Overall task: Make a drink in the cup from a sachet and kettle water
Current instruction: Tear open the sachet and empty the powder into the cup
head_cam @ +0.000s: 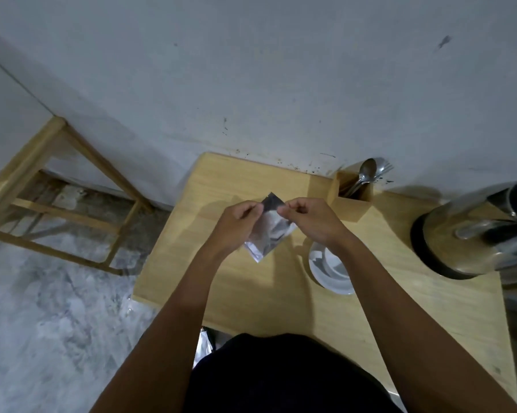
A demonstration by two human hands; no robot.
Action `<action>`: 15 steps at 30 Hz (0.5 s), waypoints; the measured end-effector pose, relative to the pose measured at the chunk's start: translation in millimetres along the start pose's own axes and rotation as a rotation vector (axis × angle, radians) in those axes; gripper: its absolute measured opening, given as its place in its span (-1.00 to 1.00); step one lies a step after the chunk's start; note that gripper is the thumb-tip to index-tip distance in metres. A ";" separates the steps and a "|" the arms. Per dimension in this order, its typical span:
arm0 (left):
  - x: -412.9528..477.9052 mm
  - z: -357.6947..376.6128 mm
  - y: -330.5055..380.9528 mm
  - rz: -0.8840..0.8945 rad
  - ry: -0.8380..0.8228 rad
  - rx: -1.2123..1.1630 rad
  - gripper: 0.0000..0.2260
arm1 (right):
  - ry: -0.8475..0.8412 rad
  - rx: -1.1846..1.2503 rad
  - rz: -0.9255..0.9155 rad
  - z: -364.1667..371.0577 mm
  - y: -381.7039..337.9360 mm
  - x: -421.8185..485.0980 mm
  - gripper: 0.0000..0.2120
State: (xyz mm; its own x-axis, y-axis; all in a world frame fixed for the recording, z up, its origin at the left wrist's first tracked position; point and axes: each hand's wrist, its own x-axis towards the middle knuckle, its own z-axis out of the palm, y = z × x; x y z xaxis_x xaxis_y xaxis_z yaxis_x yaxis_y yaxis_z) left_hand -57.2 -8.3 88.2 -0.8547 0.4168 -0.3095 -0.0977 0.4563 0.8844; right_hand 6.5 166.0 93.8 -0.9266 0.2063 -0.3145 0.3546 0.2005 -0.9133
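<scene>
Head cam: left hand [236, 219] and right hand [307, 217] both pinch the silver sachet's [270, 231] top edge, up over the tabletop [251, 293] middle. Cup [330, 271] sits near the right edge. Rip unevenly and powder probably sprays everywhere except the cup.

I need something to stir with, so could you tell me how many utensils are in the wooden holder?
2 show clearly: a spoon and, just right of it, a fork, both standing in the wooden holder by the wall. Others may be hidden.
</scene>
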 end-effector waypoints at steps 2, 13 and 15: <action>-5.1 -0.6 6.7 0.060 0.028 0.008 -0.85 | -0.004 -0.003 -0.010 -3.9 -4.7 -9.2 -0.85; -31.0 2.6 40.9 0.222 -0.055 0.119 -0.82 | 0.051 -0.219 -0.242 -20.7 -37.0 -34.8 -0.98; -35.2 5.3 44.1 0.255 -0.054 0.107 -0.81 | 0.060 -0.232 -0.255 -20.1 -40.6 -38.6 -0.97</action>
State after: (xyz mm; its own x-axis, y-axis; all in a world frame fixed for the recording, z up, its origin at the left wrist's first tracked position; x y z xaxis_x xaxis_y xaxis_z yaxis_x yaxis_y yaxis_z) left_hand -28.8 1.3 136.3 -0.8161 0.5687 -0.1025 0.1737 0.4105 0.8951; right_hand 30.4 169.1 148.2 -0.9824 0.1762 -0.0613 0.1378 0.4635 -0.8753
